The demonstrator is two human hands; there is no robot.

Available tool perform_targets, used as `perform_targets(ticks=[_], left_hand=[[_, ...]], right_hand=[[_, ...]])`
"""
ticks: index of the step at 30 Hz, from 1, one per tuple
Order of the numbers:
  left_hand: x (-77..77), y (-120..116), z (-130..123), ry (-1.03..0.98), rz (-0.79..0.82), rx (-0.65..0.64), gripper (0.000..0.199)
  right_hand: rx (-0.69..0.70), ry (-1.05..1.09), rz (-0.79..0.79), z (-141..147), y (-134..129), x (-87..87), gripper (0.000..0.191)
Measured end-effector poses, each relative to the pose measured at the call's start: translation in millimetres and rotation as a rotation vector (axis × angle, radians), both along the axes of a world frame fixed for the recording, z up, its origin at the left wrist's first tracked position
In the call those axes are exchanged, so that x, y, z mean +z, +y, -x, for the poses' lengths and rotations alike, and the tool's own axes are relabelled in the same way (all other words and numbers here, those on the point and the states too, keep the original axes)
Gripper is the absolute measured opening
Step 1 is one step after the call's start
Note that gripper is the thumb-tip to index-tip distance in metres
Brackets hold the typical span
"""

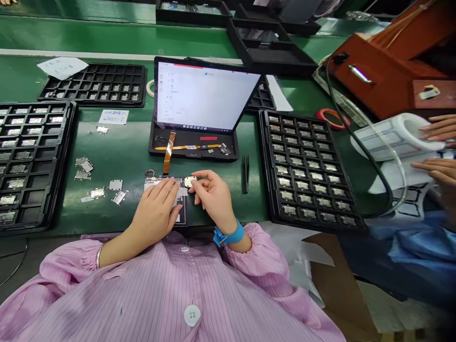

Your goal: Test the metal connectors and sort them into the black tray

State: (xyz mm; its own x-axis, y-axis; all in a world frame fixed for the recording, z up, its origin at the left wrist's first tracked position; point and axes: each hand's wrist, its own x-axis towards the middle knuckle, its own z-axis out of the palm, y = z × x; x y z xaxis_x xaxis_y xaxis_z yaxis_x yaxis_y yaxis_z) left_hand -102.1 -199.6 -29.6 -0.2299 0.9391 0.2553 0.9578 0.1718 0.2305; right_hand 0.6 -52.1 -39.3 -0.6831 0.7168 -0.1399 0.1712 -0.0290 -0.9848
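My left hand (156,205) lies flat, fingers together and stretched out, over a dark circuit assembly (182,216) at the table's front edge. Much of that assembly is hidden under the palm. Between the thumb and forefinger of my right hand (210,194) is a small silvery board (188,181), at the assembly's upper right corner. An orange-brown flex cable (168,154) runs from the assembly up to a lit screen (206,97), which leans in a black tray (194,155). Right of my right hand lie black tweezers (245,174).
Black compartment trays of small metal modules stand left (53,175) and right (306,166). Loose modules (85,165) lie left of my hands. A handwritten label (114,117) is behind them. At far right, another person's hands (440,166) touch a white roll (395,135); a black cable (359,142) loops nearby.
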Motion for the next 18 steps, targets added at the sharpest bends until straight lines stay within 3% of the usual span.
perform_targets(ticks=[4, 7, 13, 18], left_hand=[[12.6, 14, -3, -0.103, -0.024, 0.042, 0.041], [22.0, 28, -1, -0.276, -0.082, 0.021, 0.038], [25.8, 35, 14, -1.1, -0.098, 0.168, 0.017], [19.4, 33, 14, -1.19, -0.105, 0.135, 0.014]], right_hand=[[-0.002, 0.057, 0.002, -3, -1, -0.1, 0.025], [0.089, 0.094, -0.021, -7, -2, 1.6, 0.027], [0.209, 0.092, 0.044, -13, -3, 3.9, 0.022], [0.253, 0.078, -0.038, -13, -2, 4.9, 0.021]])
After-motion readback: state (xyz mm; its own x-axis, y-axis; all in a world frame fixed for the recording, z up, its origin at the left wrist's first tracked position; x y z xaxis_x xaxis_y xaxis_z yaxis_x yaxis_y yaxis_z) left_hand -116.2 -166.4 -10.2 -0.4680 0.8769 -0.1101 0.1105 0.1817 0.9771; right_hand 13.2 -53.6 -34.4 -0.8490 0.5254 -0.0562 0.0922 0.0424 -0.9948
